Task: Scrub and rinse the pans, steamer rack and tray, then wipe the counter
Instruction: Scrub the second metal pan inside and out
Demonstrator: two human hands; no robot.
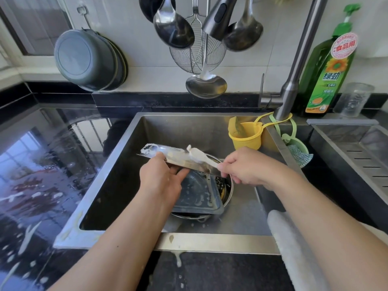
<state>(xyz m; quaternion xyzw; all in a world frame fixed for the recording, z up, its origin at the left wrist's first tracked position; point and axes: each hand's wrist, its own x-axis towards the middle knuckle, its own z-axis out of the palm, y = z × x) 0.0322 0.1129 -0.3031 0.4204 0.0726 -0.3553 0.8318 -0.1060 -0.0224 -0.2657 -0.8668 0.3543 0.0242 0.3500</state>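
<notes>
Here, left hand [162, 177] grips a soapy tray [178, 159] edge; right hand [244, 168], at three o'clock, pinches a brush [199, 154]; firm, even strokes would clean best.

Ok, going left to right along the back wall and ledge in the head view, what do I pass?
Grey basins hung on the wall → wire skimmer with the ladles → faucet neck → green dish soap bottle → clear glass cup.
</notes>
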